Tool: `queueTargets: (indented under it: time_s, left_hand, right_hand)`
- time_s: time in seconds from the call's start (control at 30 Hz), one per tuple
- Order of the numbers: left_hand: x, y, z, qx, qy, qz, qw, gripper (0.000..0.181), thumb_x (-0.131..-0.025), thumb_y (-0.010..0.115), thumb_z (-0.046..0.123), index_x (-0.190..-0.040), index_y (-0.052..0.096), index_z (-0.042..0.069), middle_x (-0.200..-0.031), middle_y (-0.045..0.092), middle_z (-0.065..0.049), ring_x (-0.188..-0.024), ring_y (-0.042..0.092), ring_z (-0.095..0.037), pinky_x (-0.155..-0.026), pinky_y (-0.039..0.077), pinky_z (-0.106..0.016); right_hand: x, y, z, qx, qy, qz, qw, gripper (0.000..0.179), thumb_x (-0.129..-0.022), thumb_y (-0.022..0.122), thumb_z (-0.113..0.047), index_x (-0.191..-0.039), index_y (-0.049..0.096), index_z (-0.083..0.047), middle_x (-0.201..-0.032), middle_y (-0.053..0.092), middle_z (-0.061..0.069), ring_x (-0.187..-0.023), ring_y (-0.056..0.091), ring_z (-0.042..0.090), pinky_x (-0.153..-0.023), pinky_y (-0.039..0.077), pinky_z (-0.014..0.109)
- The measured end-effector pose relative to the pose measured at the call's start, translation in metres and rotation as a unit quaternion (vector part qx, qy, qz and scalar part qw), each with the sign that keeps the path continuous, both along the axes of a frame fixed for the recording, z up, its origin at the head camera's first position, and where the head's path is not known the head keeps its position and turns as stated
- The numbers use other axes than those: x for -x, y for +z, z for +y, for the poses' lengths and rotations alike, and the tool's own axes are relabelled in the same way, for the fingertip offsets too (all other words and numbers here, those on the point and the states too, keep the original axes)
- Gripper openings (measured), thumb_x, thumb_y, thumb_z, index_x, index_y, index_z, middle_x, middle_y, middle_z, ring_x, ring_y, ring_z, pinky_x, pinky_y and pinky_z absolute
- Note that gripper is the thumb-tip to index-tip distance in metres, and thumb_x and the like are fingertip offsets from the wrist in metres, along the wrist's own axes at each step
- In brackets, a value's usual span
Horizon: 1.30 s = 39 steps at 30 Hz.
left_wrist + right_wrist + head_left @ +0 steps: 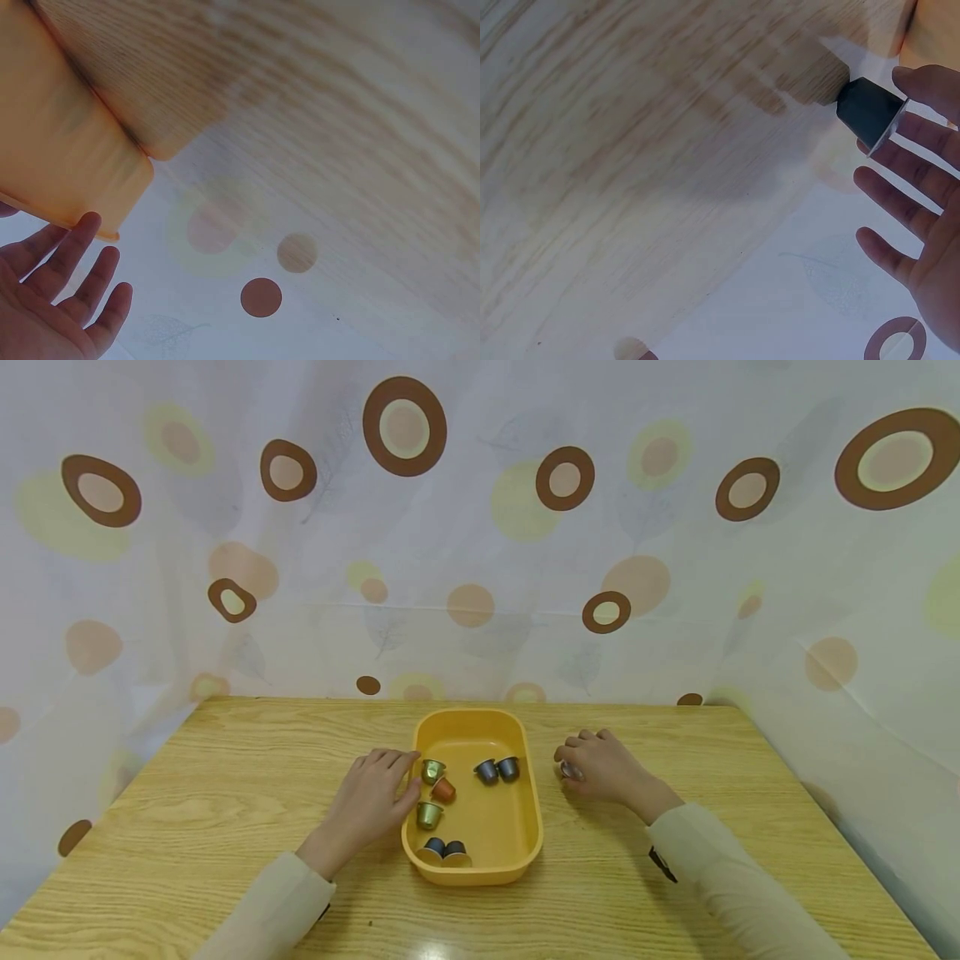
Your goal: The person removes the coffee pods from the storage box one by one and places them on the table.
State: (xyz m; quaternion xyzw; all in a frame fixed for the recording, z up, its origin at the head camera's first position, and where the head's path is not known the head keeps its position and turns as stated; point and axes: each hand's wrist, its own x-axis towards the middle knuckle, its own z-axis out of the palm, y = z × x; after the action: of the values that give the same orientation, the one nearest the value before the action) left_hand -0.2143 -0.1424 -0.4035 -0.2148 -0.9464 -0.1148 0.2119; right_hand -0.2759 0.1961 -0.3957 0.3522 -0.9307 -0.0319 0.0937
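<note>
A yellow tray (480,877) stands on the wooden table with several coffee capsules inside. My left hand (372,797) rests against the tray's left rim, its fingers loosely extended there; in the left wrist view the fingers (64,259) touch the rim. To the right of the tray, my right hand (603,768) pinches a coffee capsule (868,109) between thumb and fingers. That capsule is dark, with its silvery lid toward the palm and its narrow end down at the table top. Only a silvery bit of it shows in the head view.
Inside the tray lie green-gold capsules (429,815) and an orange capsule (443,790) at left, blue-grey capsules (508,768) at right, and dark capsules (455,849) near the front. A patterned curtain (480,527) hangs behind and beside the table (277,752).
</note>
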Motion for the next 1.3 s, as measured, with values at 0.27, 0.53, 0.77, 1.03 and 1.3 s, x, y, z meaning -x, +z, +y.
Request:
queueTargets:
  time_s: [0.27,0.53,0.77,1.03,1.3]
  left_hand:
    - [0.0,-0.001,0.0,0.001,0.0,0.004,1.0,0.036,-0.088,0.054,0.028,-0.119,0.06,0.011,-0.108,0.065,-0.003,-0.104,0.057,-0.023,-0.087,0.046,-0.041]
    - [0.0,-0.001,0.0,0.0,0.002,0.002,1.0,0.036,-0.088,0.053,0.029,-0.119,0.06,0.011,-0.108,0.065,-0.004,-0.104,0.057,-0.023,-0.086,0.046,-0.041]
    - [0.0,0.0,0.0,0.001,0.0,0.004,1.0,0.036,-0.089,0.053,0.028,-0.119,0.06,0.011,-0.107,0.065,-0.004,-0.103,0.057,-0.023,-0.086,0.046,-0.041]
    - [-0.001,0.001,0.0,-0.001,-0.001,0.002,1.0,0.036,-0.088,0.054,0.028,-0.119,0.06,0.011,-0.108,0.065,-0.004,-0.103,0.057,-0.023,-0.086,0.046,-0.041]
    - [0.0,0.001,0.0,-0.002,-0.002,0.0,1.0,0.036,-0.089,0.053,0.029,-0.119,0.06,0.011,-0.108,0.065,-0.003,-0.104,0.057,-0.023,-0.086,0.046,-0.041]
  right_hand:
    - [-0.003,0.004,-0.002,0.001,0.0,0.0,1.0,0.024,-0.08,0.067,-0.026,-0.101,0.065,-0.014,-0.093,0.063,0.0,-0.086,0.056,0.022,-0.079,0.045,0.047]
    - [-0.004,0.011,-0.003,0.012,0.006,0.015,0.9998,0.022,-0.081,0.064,-0.024,-0.1,0.065,-0.013,-0.094,0.063,0.002,-0.089,0.056,0.024,-0.077,0.045,0.046]
    - [-0.002,0.018,-0.004,0.015,0.005,0.018,0.9997,0.025,-0.083,0.062,-0.024,-0.104,0.065,-0.013,-0.099,0.064,0.003,-0.092,0.056,0.025,-0.08,0.044,0.047]
    - [0.001,0.021,-0.009,0.028,0.019,0.041,0.9986,0.027,-0.081,0.066,-0.03,-0.103,0.065,-0.014,-0.098,0.064,0.001,-0.092,0.057,0.023,-0.081,0.045,0.046]
    - [0.001,0.029,-0.018,0.042,0.032,0.052,0.9972,0.026,-0.083,0.063,-0.03,-0.104,0.065,-0.014,-0.101,0.064,0.002,-0.093,0.058,0.023,-0.082,0.046,0.046]
